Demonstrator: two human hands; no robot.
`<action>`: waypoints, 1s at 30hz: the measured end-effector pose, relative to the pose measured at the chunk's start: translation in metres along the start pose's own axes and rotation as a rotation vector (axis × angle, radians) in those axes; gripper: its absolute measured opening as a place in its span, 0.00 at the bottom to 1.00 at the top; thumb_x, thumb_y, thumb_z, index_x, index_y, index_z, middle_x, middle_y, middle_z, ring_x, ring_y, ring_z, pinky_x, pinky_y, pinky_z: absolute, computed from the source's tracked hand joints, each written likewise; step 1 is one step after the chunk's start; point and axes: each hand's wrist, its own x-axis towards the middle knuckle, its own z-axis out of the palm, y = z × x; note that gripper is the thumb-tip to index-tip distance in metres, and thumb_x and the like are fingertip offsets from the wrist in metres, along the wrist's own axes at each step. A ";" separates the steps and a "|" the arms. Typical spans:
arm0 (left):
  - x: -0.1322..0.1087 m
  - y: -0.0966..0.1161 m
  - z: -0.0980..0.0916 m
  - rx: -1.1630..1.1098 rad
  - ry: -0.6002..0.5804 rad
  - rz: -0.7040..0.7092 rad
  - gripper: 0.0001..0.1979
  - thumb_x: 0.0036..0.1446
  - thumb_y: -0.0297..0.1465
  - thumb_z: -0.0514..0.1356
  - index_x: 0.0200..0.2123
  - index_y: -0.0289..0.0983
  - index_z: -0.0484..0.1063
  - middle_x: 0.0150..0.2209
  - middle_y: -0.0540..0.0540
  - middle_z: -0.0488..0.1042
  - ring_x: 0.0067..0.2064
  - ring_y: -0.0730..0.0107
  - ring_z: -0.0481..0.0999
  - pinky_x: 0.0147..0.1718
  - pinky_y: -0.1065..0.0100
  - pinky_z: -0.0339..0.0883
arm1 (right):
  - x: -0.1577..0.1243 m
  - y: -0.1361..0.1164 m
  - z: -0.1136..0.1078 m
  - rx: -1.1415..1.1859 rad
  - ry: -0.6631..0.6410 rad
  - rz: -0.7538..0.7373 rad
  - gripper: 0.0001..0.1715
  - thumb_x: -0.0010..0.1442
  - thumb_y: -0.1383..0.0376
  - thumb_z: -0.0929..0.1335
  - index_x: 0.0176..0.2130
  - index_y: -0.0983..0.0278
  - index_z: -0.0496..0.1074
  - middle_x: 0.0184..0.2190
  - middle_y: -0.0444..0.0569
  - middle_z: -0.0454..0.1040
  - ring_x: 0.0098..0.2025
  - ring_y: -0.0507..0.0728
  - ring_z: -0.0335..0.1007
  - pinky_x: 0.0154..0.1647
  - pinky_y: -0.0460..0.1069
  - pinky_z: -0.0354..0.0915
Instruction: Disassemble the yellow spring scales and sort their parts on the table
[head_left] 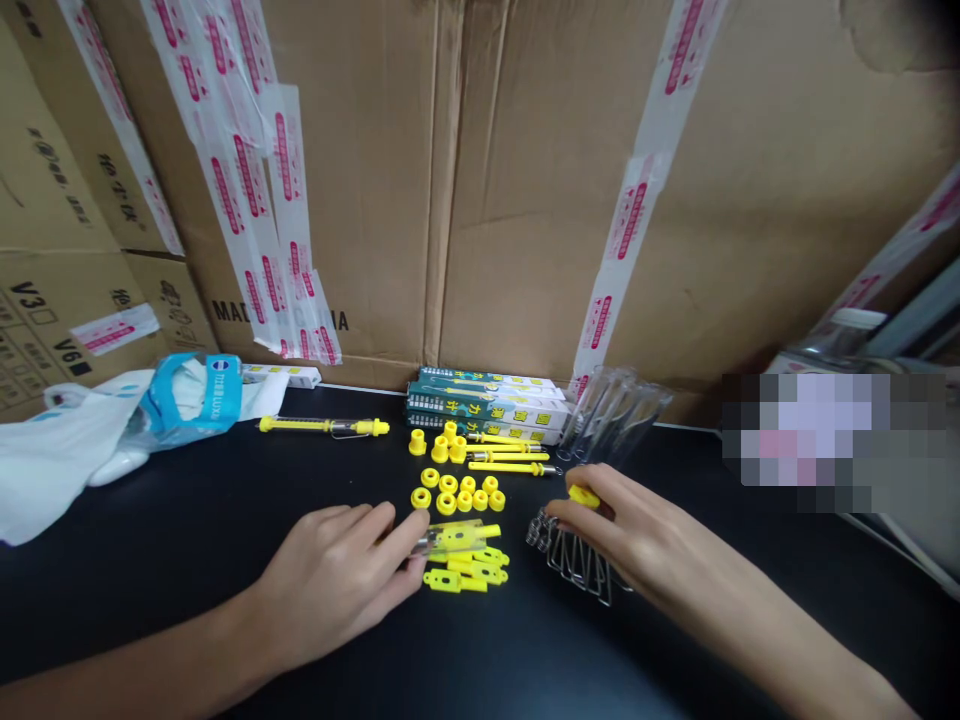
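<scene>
My left hand (352, 570) is closed on one end of a short clear plastic tube (465, 537); something metallic shows by the fingertips. Beneath and beside the tube lie several flat yellow plates with holes (487, 573). My right hand (622, 515) pinches a small yellow plastic part (583, 497), partly hidden by the fingers. Just under that hand is a bunch of bent metal wire hooks (581, 565). Between the hands, farther back, sit several yellow rings (447, 503) and flanged yellow caps (441, 450). Yellow rods with metal springs (510, 457) lie to their right.
Printed boxes (487, 405) are stacked against a large taped cardboard box (525, 200). Clear tubes (619, 415) lean at their right. An assembled yellow spring scale (322, 427) lies at left, near a blue-and-white tissue pack (199, 390). A bottle (855, 330) stands at right.
</scene>
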 end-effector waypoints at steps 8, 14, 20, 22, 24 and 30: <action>0.001 0.000 0.001 -0.005 -0.003 0.003 0.09 0.66 0.29 0.51 0.39 0.37 0.71 0.23 0.53 0.71 0.21 0.70 0.74 0.20 0.67 0.65 | 0.004 -0.005 -0.001 -0.055 0.022 -0.063 0.20 0.56 0.81 0.65 0.44 0.66 0.73 0.40 0.58 0.71 0.40 0.62 0.73 0.36 0.53 0.73; 0.001 0.000 0.001 -0.018 -0.007 0.009 0.09 0.65 0.29 0.51 0.40 0.37 0.72 0.23 0.53 0.71 0.21 0.70 0.74 0.20 0.67 0.65 | 0.005 -0.004 0.001 -0.061 0.035 -0.061 0.20 0.56 0.81 0.67 0.46 0.65 0.73 0.39 0.57 0.71 0.38 0.61 0.72 0.37 0.54 0.73; -0.001 0.000 0.001 -0.013 -0.014 -0.004 0.08 0.65 0.29 0.51 0.40 0.38 0.71 0.23 0.54 0.71 0.21 0.71 0.74 0.21 0.68 0.65 | 0.004 -0.005 0.001 -0.031 -0.009 -0.057 0.17 0.59 0.79 0.65 0.46 0.65 0.73 0.38 0.55 0.70 0.38 0.61 0.71 0.37 0.54 0.71; -0.002 0.000 0.001 -0.009 -0.015 -0.004 0.08 0.65 0.28 0.52 0.40 0.38 0.71 0.23 0.54 0.71 0.21 0.71 0.74 0.21 0.68 0.65 | 0.004 -0.004 0.001 -0.033 -0.022 -0.046 0.16 0.62 0.77 0.64 0.46 0.64 0.73 0.38 0.55 0.70 0.37 0.60 0.71 0.36 0.54 0.71; -0.002 0.000 0.001 -0.010 -0.023 -0.008 0.08 0.65 0.28 0.52 0.40 0.38 0.71 0.24 0.54 0.71 0.21 0.71 0.74 0.21 0.68 0.65 | 0.004 -0.004 0.002 -0.030 -0.019 -0.041 0.14 0.64 0.75 0.63 0.46 0.64 0.73 0.37 0.54 0.70 0.36 0.60 0.71 0.35 0.54 0.70; -0.001 0.000 0.001 -0.011 -0.026 -0.001 0.08 0.64 0.28 0.52 0.40 0.37 0.71 0.23 0.53 0.70 0.21 0.70 0.74 0.20 0.67 0.65 | 0.004 -0.004 0.002 -0.022 -0.009 -0.025 0.12 0.67 0.71 0.62 0.45 0.64 0.74 0.36 0.54 0.69 0.34 0.60 0.71 0.33 0.54 0.69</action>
